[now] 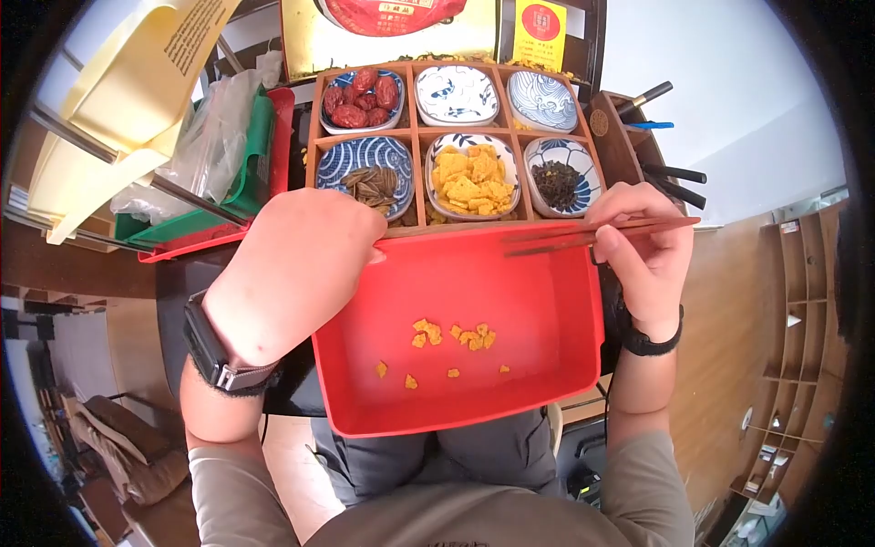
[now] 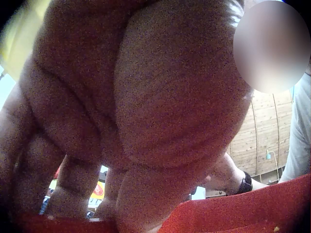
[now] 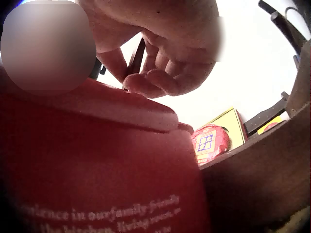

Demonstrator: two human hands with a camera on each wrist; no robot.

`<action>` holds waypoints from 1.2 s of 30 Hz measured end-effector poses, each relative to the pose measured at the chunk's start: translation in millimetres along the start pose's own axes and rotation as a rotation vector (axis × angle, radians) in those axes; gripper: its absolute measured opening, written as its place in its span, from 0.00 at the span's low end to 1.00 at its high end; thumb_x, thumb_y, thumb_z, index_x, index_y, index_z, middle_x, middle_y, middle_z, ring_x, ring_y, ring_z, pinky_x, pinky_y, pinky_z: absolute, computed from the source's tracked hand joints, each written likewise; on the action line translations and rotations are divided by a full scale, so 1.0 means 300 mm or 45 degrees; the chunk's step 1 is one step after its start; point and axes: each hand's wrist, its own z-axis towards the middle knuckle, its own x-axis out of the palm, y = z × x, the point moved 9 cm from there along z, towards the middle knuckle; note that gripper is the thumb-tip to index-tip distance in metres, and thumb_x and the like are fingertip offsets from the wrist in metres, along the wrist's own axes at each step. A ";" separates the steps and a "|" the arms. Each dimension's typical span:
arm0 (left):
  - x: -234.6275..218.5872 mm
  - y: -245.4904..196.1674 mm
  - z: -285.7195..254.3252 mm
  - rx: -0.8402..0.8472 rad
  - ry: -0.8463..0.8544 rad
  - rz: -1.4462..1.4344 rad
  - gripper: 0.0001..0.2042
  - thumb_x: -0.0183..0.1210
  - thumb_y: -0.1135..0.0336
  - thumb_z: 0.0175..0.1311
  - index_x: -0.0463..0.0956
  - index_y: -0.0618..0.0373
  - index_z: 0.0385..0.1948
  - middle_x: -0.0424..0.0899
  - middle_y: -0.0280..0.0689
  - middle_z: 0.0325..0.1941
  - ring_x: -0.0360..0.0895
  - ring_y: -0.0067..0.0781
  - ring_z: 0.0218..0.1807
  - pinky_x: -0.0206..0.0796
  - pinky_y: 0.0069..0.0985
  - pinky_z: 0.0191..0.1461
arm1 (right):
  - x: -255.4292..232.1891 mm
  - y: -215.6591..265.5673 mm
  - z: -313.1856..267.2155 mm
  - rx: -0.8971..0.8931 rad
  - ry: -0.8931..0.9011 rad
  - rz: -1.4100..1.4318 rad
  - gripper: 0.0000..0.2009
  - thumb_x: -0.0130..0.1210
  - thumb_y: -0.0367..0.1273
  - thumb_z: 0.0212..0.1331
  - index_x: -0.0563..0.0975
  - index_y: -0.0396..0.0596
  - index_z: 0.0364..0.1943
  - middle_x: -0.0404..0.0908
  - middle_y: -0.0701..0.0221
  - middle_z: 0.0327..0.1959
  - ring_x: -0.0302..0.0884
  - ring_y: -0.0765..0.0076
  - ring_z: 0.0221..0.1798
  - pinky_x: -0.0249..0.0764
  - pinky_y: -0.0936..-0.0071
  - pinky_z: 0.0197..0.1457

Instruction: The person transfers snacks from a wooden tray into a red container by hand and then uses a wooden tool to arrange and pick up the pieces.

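Observation:
A red plastic bin [image 1: 474, 283] is tilted toward the person, with several small yellow crumbs [image 1: 426, 333] on its inner side. My left hand [image 1: 305, 255] grips the bin's far left rim; in the left wrist view its fingers [image 2: 73, 189] reach down to the red edge. In my right hand [image 1: 652, 260] is a pair of brown chopsticks [image 1: 638, 226], held between thumb and fingers, tips pointing left over the bin's far right part. The right wrist view shows a chopstick [image 3: 137, 58] in that hand, just above the bin's printed outer wall [image 3: 107, 160].
Behind the bin stands a wooden divided tray [image 1: 416, 173] holding patterned bowls: red dates [image 1: 365, 96], brown strips [image 1: 374, 187], yellow chunks [image 1: 474, 178], dark leaves [image 1: 558, 185]. A green bin [image 1: 260, 146] with plastic bags is left; a dark holder [image 1: 629, 137] with handled tools, right.

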 end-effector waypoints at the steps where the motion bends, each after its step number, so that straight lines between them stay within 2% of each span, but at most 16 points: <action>1: -0.001 0.000 0.000 0.003 -0.003 0.000 0.08 0.69 0.64 0.62 0.84 0.58 0.32 0.84 0.48 0.31 0.84 0.59 0.41 0.76 0.52 0.46 | 0.015 0.001 0.000 0.036 0.049 0.039 0.07 0.66 0.18 0.63 0.85 0.40 0.42 0.87 0.70 0.42 0.83 0.76 0.45 0.76 0.76 0.50; 2: 0.000 0.001 0.000 0.002 -0.009 0.001 0.08 0.69 0.64 0.62 0.84 0.58 0.32 0.84 0.48 0.31 0.84 0.59 0.41 0.76 0.52 0.46 | 0.028 0.001 -0.001 0.072 0.097 0.078 0.07 0.67 0.19 0.62 0.85 0.41 0.42 0.87 0.70 0.42 0.83 0.76 0.45 0.76 0.76 0.49; 5: 0.004 0.004 0.000 0.000 -0.013 0.004 0.08 0.69 0.64 0.62 0.84 0.58 0.31 0.84 0.48 0.30 0.84 0.59 0.41 0.75 0.52 0.46 | 0.093 0.016 -0.010 0.052 0.489 0.016 0.07 0.68 0.20 0.58 0.85 0.41 0.40 0.88 0.69 0.40 0.84 0.74 0.43 0.77 0.74 0.47; 7: 0.004 0.006 0.002 -0.002 -0.001 0.007 0.08 0.69 0.65 0.63 0.84 0.59 0.31 0.84 0.48 0.31 0.84 0.60 0.42 0.75 0.52 0.46 | 0.154 0.032 -0.034 0.125 0.763 0.070 0.07 0.69 0.20 0.56 0.86 0.41 0.38 0.88 0.63 0.38 0.86 0.63 0.41 0.78 0.70 0.46; 9: 0.002 0.004 0.002 -0.008 0.015 0.018 0.08 0.69 0.65 0.63 0.84 0.59 0.31 0.84 0.49 0.31 0.84 0.60 0.42 0.75 0.52 0.47 | 0.207 0.048 -0.054 -0.010 1.028 -0.021 0.07 0.70 0.22 0.56 0.86 0.44 0.39 0.89 0.63 0.38 0.87 0.55 0.41 0.80 0.66 0.47; 12: 0.003 0.005 0.001 -0.004 -0.002 0.009 0.08 0.69 0.65 0.63 0.84 0.59 0.32 0.85 0.49 0.31 0.84 0.60 0.42 0.75 0.53 0.47 | 0.241 0.073 -0.064 -0.241 1.143 -0.136 0.09 0.74 0.24 0.53 0.87 0.46 0.37 0.90 0.68 0.39 0.89 0.56 0.41 0.75 0.66 0.40; 15: 0.003 0.007 0.002 -0.003 -0.005 0.009 0.07 0.68 0.65 0.64 0.84 0.59 0.32 0.85 0.49 0.32 0.84 0.61 0.43 0.75 0.53 0.47 | 0.241 0.062 -0.075 -0.209 1.184 -0.201 0.07 0.71 0.29 0.58 0.85 0.49 0.39 0.90 0.71 0.40 0.88 0.53 0.44 0.76 0.60 0.45; 24: -0.001 0.005 0.000 0.003 0.005 -0.008 0.08 0.67 0.65 0.65 0.83 0.60 0.32 0.85 0.49 0.32 0.84 0.61 0.43 0.75 0.53 0.47 | 0.259 0.066 -0.096 -0.249 1.256 -0.224 0.07 0.72 0.31 0.60 0.87 0.52 0.41 0.89 0.73 0.41 0.87 0.58 0.43 0.73 0.63 0.44; 36: 0.005 0.008 0.004 -0.016 0.029 -0.010 0.08 0.67 0.65 0.64 0.83 0.60 0.32 0.85 0.50 0.33 0.84 0.62 0.43 0.75 0.54 0.48 | 0.268 0.062 -0.108 -0.289 1.301 -0.228 0.06 0.72 0.31 0.61 0.88 0.51 0.41 0.88 0.72 0.42 0.87 0.58 0.44 0.75 0.62 0.46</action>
